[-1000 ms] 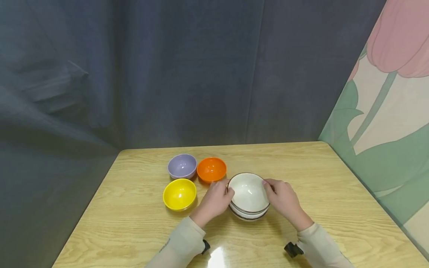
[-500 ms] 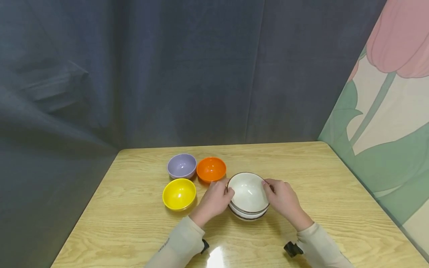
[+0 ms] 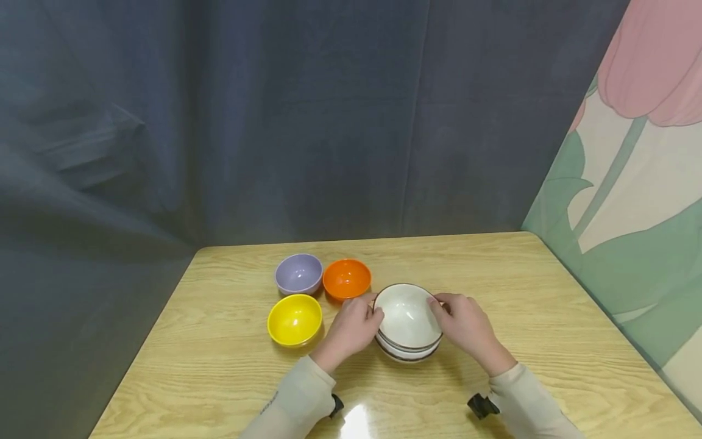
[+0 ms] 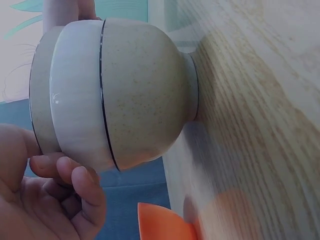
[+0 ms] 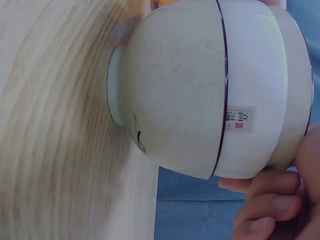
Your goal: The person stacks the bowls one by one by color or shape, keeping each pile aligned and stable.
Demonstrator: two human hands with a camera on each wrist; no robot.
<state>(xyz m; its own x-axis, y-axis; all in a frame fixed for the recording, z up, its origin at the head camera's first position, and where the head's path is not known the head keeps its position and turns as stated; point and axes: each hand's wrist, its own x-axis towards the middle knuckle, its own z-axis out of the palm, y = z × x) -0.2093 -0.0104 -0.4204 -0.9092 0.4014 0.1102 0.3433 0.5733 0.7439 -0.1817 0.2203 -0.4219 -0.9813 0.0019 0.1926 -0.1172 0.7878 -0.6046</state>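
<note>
A stack of nested bowls stands upright on the wooden table. Lowest is a speckled beige bowl with a dark rim [image 4: 145, 90]; a plain white bowl [image 4: 80, 95] sits in it, bearing a small label in the right wrist view. Uppermost is a beige bowl with a dark rim [image 3: 408, 317]. My left hand [image 3: 353, 324] pinches its rim at the left, thumb inside and fingers outside. At the right side my right hand [image 3: 465, 323] holds the same rim, thumb over the edge and fingers curled beneath. Those fingers show below the rim in the right wrist view [image 5: 272, 200].
Left of the stack, a yellow bowl [image 3: 295, 321], a purple bowl [image 3: 298, 274] and an orange bowl [image 3: 347, 279] stand close together on the wooden table [image 3: 192, 366]. The orange one is just beyond my left hand. A dark curtain [image 3: 307, 122] hangs behind the table.
Both hands keep their hold on the top bowl, and the stack stays in place. Only a slight shift of the whole head view shows.
</note>
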